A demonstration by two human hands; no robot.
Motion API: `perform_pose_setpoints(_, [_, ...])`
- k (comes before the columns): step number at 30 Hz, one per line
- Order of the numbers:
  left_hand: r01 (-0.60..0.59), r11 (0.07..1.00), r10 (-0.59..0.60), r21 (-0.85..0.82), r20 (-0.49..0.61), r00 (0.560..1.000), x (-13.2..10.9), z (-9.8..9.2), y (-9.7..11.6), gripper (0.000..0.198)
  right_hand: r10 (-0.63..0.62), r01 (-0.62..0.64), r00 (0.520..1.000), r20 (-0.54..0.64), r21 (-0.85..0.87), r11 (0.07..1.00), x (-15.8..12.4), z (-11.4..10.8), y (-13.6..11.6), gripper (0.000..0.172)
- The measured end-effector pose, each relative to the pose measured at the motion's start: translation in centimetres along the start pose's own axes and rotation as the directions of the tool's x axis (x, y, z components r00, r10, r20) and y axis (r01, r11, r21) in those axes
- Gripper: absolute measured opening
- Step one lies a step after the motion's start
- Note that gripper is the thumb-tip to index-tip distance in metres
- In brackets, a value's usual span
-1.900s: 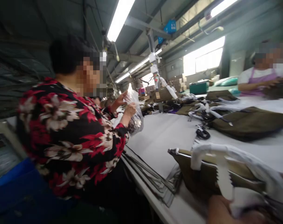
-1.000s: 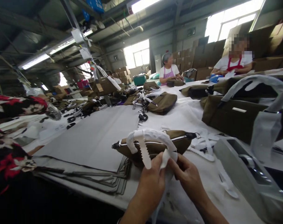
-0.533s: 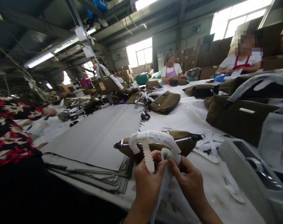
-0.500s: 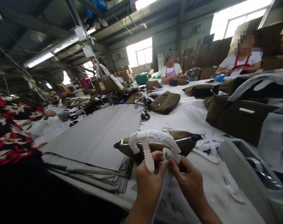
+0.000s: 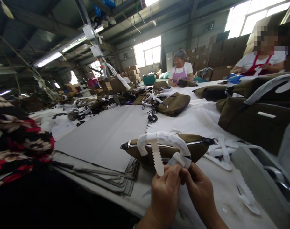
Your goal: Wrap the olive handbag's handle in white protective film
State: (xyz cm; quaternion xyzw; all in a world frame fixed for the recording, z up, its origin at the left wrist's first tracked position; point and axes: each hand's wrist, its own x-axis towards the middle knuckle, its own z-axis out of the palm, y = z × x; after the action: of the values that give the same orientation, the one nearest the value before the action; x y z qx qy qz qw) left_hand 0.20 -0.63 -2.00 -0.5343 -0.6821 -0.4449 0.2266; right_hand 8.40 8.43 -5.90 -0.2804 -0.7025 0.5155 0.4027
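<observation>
Near the near edge of the table, an olive bag rests with its silver zipper facing up, its handle arching over it in pale wrapping. From the handle a white notched strip hangs down toward the left hand. Both hands are closed with fingertips meeting at the handle's right end: the left grips the loose white wrap there from below, and the right hand pinches it from the other side, though some fingertips are hidden. Left of the bag, a stack of grey sheets lies along the near edge; to its right are scattered white strips and a grey tape dispenser. Behind the dispenser sits a larger olive bag. Two co-workers sit toward the far edge.
</observation>
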Motion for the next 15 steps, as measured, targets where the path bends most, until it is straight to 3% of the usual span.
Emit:
perform_pose_setpoints(4, [0.104, 0.994, -0.102, -0.027, 0.068, 0.992, -0.2, 0.0, 0.1, 0.024, 0.000, -0.002, 1.000, -0.029, -0.062, 0.998, 0.3, -0.1, -0.9, 0.037])
perform_pose_setpoints(7, [0.258, 0.944, -0.220, -0.207, 0.190, 0.957, 0.2, -1.2, -0.2, 0.024, -0.001, -0.004, 0.999, -0.055, -0.107, 0.994, 0.6, -0.4, -1.2, 0.040])
perform_pose_setpoints(12, [0.582, 0.740, -0.493, -0.336, 0.318, 0.810, 2.3, -4.2, -1.5, 0.022, 0.087, -0.088, 0.996, 0.031, 0.012, 0.996, 1.2, -0.7, -1.2, 0.042])
perform_pose_setpoints(14, [0.681, 0.615, -0.476, -0.398, 0.501, 0.722, 2.6, -4.6, -1.6, 0.034, 0.094, -0.096, 0.995, 0.037, 0.042, 0.995, 1.2, -1.0, -0.6, 0.042])
perform_pose_setpoints(15, [0.745, 0.502, -0.442, -0.438, 0.611, 0.657, 2.5, -4.5, -1.4, 0.040, 0.093, -0.094, 0.995, 0.034, 0.031, 0.995, 1.2, -1.2, -0.2, 0.041])
